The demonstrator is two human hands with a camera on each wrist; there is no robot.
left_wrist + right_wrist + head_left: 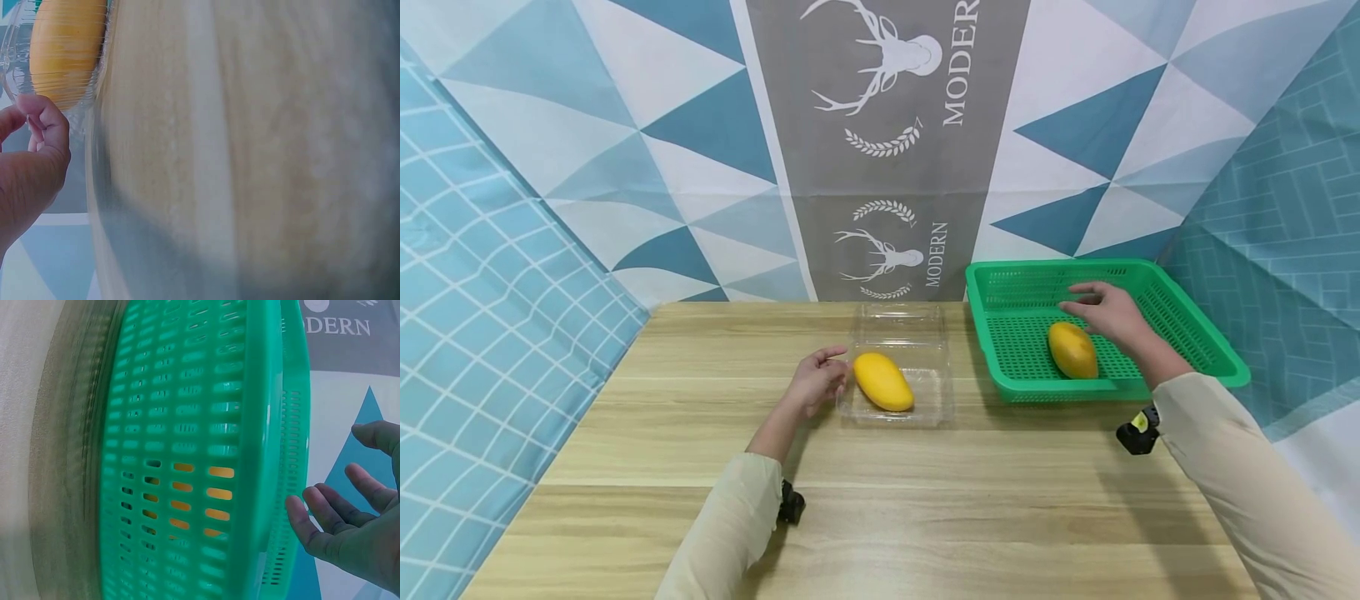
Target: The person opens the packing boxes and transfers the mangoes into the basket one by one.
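In the head view my left hand [820, 379] is beside the left end of a clear plastic clamshell box [932, 392]. Its fingers are bent, with the fingertips right at the box's rim; I cannot tell if they pinch it. A yellow mango [883, 382] lies in the box. The left wrist view has the same mango [67, 53] behind ribbed plastic, just past the left hand [37, 156]. My right hand [1108, 315], fingers spread and loosely bent, hovers over a green basket [1000, 367] and holds nothing. Beneath it, a darker yellow mango [1072, 352] lies in the basket.
The box's lid [901, 323] is folded back toward the wall. Behind the wooden table [880, 508] hangs a patterned backdrop [880, 167], with a blue grid cloth [490, 292] on the left. In the right wrist view, the basket's slotted side [181, 437] stands beside the right hand [362, 531].
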